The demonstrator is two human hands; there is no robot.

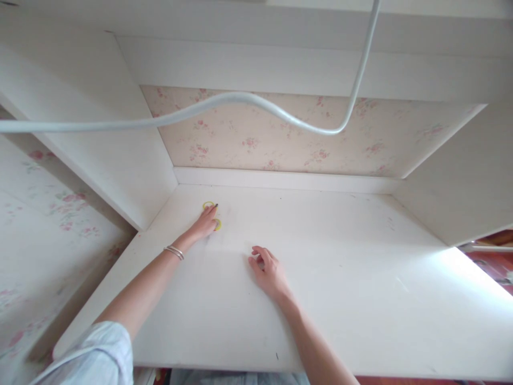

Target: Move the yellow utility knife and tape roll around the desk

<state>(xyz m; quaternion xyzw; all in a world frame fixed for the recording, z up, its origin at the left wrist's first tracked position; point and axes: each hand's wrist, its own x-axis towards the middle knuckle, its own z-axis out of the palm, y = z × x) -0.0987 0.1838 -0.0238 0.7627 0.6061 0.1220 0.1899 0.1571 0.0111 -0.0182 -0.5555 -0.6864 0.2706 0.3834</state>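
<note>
At the back left of the white desk [320, 267], my left hand [206, 221] reaches out with its fingers closed over a small thing. A yellow ring [208, 203] shows beyond its fingertips, and a second yellow ring [217, 224] shows by the thumb side. A small dark tip [217, 205] sticks out at the fingertips. My fingers cover the middle, so I cannot tell whether these parts are joined. Nearer the desk's middle, my right hand [269, 271] rests loosely curved, thumb and fingers apart, holding nothing.
A white cable [240, 97] hangs across the view above the desk. White side panels stand at left [120, 144] and right [460, 171]. Flowered wallpaper [256, 141] covers the back. A small dark mark [277, 356] is near the front edge.
</note>
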